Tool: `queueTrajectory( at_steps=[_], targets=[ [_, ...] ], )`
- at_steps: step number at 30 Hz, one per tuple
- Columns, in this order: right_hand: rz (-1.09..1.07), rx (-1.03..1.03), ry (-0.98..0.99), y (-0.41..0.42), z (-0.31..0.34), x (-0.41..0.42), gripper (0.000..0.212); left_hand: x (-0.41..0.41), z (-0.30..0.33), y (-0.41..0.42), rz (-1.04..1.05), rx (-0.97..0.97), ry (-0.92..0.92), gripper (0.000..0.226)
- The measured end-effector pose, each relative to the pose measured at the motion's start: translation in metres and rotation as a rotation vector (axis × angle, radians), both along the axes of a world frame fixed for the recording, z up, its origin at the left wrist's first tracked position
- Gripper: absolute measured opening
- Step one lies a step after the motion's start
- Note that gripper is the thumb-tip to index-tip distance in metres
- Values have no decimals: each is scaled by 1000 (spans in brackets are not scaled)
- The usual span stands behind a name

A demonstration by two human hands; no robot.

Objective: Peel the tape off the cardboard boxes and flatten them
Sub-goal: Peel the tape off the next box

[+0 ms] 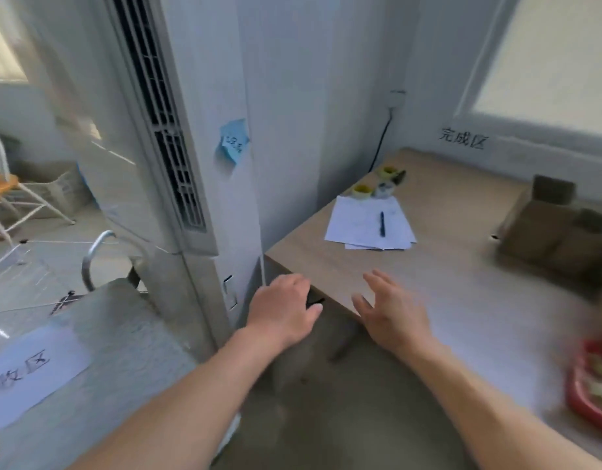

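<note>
The counter [462, 300] carried flattened cardboard boxes [560, 232] at three o'clock, near the wall. Both hands held nothing: the right hand [391, 310] spread, the left hand [286, 310] relaxed. Between boxes, seemingly; next, fetching another taped box.

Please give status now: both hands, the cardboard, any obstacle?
Left hand and right hand open, holding nothing. Cardboard lies at table's far right, untouched. Nothing in between.

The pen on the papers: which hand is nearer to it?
The right hand. It hovers over the table edge, below the pen. The left hand is further left, beyond the table's corner.
</note>
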State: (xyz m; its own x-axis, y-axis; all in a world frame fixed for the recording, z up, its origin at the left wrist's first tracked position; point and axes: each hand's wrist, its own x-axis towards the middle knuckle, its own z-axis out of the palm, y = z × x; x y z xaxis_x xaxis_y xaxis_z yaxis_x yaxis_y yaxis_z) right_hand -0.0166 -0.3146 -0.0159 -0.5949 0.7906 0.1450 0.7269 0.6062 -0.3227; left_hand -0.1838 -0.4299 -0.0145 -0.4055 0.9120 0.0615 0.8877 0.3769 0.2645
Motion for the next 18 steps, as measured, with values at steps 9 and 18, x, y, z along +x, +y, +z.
queueTrajectory(
  at_steps=[9,18],
  targets=[
    [-289,-49,-156,106,0,95,55,59,-10,156,-278,-96,53,59],
    [-577,-125,-190,211,-2,151,62,93,-12,311,-487,-111,127,56]
  ],
)
